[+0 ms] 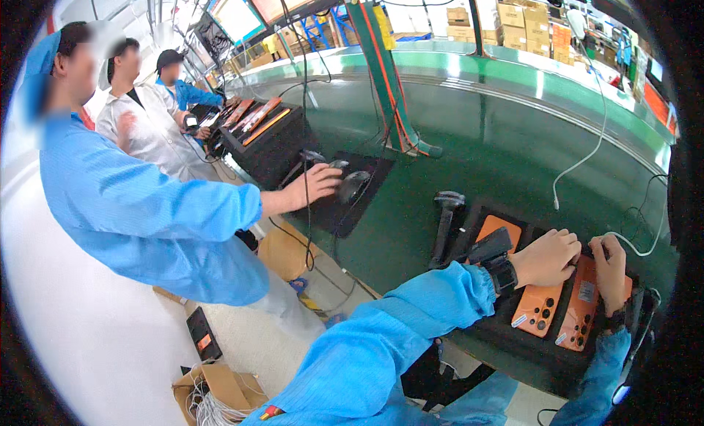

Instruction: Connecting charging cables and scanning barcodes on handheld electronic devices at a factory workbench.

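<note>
Two orange phones lie back-up in a black tray [480, 317], their camera ends toward me: a left phone [539, 307] and a right phone [579, 308] with a pale label. My left hand [546, 259], with a black device strapped at its wrist, covers the far end of the left phone. Its fingers curl closed beside the right phone's far end; what they hold is hidden. My right hand [609, 270] pinches the end of a white cable [644, 251] near that same end. Another orange phone [500, 229] sits farther left, and one more is partly hidden under my right hand.
A black handheld scanner [446, 224] lies left of the tray on the green bench [484, 143]. A second white cable [579, 164] hangs beyond my hands. At left, a co-worker's hand [317, 185] reaches over a black mat [370, 195]. A green post [378, 74] rises behind.
</note>
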Available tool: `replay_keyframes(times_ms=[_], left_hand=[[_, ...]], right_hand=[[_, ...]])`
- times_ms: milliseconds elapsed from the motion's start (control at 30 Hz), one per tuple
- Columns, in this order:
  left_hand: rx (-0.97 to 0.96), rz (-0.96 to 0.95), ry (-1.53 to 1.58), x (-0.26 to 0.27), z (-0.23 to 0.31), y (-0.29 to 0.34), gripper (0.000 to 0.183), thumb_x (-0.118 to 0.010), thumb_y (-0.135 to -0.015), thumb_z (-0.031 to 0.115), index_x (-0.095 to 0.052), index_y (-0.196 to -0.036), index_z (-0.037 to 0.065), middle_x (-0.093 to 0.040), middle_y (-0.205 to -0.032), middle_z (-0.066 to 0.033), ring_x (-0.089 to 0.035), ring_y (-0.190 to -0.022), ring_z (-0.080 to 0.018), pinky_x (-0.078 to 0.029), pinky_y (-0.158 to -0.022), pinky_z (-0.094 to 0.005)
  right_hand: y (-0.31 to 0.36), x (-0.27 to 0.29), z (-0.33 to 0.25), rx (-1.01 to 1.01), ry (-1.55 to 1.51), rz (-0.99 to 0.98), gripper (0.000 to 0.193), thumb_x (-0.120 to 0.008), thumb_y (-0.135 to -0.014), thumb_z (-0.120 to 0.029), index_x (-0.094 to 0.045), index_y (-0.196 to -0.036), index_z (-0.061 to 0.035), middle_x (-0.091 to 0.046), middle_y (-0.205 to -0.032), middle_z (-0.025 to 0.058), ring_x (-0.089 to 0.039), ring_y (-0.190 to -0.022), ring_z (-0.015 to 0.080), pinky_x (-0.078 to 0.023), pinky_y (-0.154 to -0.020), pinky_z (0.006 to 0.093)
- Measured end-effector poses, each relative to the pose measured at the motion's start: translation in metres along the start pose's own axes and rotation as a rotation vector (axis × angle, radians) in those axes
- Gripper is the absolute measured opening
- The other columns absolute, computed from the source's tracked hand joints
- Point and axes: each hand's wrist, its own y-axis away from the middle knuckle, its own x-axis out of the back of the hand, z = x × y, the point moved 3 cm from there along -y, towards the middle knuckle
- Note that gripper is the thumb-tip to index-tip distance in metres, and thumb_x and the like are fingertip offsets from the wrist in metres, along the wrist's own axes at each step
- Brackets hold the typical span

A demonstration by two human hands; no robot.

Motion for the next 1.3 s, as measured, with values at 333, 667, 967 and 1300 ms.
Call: replay_keyframes(times_ms=[333, 667, 967, 1300], left_hand=[[-0.034, -0.081, -0.039, 0.002, 0.004, 0.005, 0.032, -0.066, -0.072, 0.016, -0.05, -0.096, 0.003, -0.049, -0.101, -0.0154, -0.048, -0.1, -0.0348, -0.041, -0.089, -0.0442], [0.032, -0.136, -0.036, -0.002, 0.007, 0.011, 0.056, -0.065, -0.069, 0.023, -0.043, -0.113, -0.001, -0.041, -0.109, -0.0213, -0.042, -0.107, -0.0404, -0.035, -0.099, -0.0489], [0.1, -0.055, -0.161, -0.016, 0.016, 0.003, 0.056, -0.063, -0.064, 0.02, -0.043, -0.111, -0.004, -0.041, -0.108, -0.0223, -0.041, -0.108, -0.0387, -0.034, -0.094, -0.049], [0.06, -0.085, -0.153, -0.009, 0.012, 0.007, 0.056, -0.063, -0.062, 0.017, -0.044, -0.111, -0.002, -0.042, -0.11, -0.0216, -0.04, -0.108, -0.0374, -0.033, -0.094, -0.0481]], right_hand=[[0.0, 0.015, 0.036, -0.119, 0.193, 0.109, 0.029, -0.055, -0.096, -0.022, -0.062, -0.101, 0.0061, -0.062, -0.1, 0.0174, -0.059, -0.097, 0.0313, -0.044, -0.088, 0.0358], [0.002, 0.019, 0.036, -0.327, 0.625, -0.034, 0.047, -0.054, -0.094, -0.039, -0.062, -0.111, 0.0041, -0.061, -0.117, 0.0212, -0.054, -0.115, 0.0362, -0.039, -0.1, 0.0418], [0.006, 0.027, 0.035, -0.304, 0.553, -0.047, 0.044, -0.056, -0.093, -0.038, -0.065, -0.102, 0.0038, -0.065, -0.107, 0.0226, -0.058, -0.104, 0.0387, -0.043, -0.092, 0.0441], [0.004, 0.026, 0.03, -0.273, 0.498, -0.012, 0.044, -0.058, -0.093, -0.036, -0.063, -0.104, 0.0065, -0.064, -0.108, 0.0237, -0.058, -0.106, 0.0394, -0.044, -0.093, 0.0429]])
